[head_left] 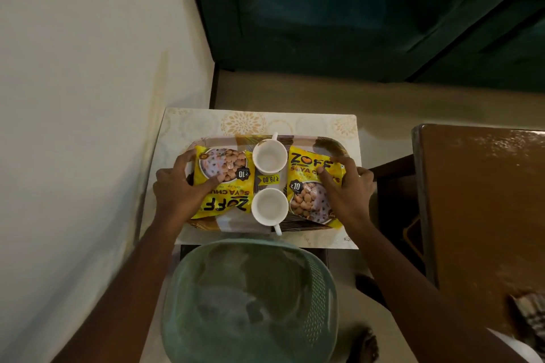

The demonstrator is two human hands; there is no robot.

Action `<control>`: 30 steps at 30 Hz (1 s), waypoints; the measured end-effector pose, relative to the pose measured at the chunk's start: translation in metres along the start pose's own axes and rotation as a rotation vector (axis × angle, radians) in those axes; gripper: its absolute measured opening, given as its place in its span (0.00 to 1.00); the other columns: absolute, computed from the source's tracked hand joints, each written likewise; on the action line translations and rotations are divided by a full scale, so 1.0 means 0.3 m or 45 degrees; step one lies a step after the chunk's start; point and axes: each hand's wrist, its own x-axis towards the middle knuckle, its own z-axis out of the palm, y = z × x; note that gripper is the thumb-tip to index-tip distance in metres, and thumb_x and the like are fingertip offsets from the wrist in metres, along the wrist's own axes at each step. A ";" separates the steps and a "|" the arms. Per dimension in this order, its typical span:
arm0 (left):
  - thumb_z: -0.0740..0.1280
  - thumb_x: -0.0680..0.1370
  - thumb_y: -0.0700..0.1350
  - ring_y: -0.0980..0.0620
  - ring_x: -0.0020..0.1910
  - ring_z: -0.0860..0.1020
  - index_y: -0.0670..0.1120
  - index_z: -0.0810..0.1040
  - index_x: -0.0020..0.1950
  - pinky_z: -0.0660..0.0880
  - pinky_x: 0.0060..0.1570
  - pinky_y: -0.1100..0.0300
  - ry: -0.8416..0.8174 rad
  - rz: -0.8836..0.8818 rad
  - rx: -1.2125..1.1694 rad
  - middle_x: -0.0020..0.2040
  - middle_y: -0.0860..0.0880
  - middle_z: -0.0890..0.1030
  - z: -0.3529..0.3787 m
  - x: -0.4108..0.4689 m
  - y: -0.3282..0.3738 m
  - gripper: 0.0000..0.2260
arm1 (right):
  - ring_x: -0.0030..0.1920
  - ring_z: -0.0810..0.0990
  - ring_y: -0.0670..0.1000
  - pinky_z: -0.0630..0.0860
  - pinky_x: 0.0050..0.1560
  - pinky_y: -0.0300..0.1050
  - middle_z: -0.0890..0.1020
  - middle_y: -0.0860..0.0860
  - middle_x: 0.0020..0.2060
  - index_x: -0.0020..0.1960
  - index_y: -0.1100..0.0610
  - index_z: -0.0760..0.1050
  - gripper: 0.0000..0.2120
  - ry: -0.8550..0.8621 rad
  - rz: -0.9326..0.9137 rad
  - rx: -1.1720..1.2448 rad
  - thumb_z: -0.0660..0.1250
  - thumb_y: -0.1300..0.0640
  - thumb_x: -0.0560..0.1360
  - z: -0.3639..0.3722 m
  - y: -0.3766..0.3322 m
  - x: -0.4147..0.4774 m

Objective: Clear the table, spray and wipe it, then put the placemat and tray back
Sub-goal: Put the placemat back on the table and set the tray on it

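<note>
A brown patterned tray point(327, 143) lies on a cream placemat point(241, 122) covering a small table. On the tray are two yellow snack packets, one at the left point(227, 188) and one at the right point(306, 191), with two white cups point(269, 158) point(269, 206) between them. My left hand point(180, 188) grips the tray's left end, thumb pressed on the left packet. My right hand point(345, 186) grips the tray's right end, fingers over the right packet.
A pale green perforated basket point(250, 300) stands just in front of the table, close to me. A white wall runs along the left. A dark green sofa point(354, 9) is behind the table, and a brown wooden table point(483, 203) stands at the right.
</note>
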 end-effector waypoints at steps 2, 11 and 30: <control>0.77 0.68 0.61 0.36 0.65 0.71 0.61 0.67 0.72 0.71 0.65 0.42 0.002 0.022 0.003 0.64 0.36 0.69 -0.003 -0.016 0.048 0.36 | 0.67 0.61 0.58 0.60 0.59 0.47 0.66 0.58 0.64 0.65 0.45 0.72 0.20 0.026 -0.015 0.016 0.69 0.41 0.76 -0.042 0.001 0.008; 0.75 0.70 0.60 0.34 0.64 0.71 0.61 0.64 0.74 0.71 0.64 0.44 -0.032 0.179 0.049 0.63 0.37 0.69 0.086 -0.174 0.350 0.36 | 0.67 0.62 0.60 0.64 0.64 0.52 0.68 0.60 0.62 0.67 0.47 0.72 0.21 0.114 -0.069 0.052 0.69 0.42 0.76 -0.360 0.090 0.096; 0.75 0.73 0.53 0.37 0.66 0.70 0.59 0.64 0.75 0.70 0.63 0.47 -0.210 0.212 0.051 0.64 0.39 0.69 0.885 -0.624 0.817 0.33 | 0.69 0.62 0.62 0.64 0.66 0.54 0.68 0.61 0.63 0.64 0.47 0.73 0.18 0.145 0.103 0.001 0.68 0.43 0.77 -1.064 0.798 0.322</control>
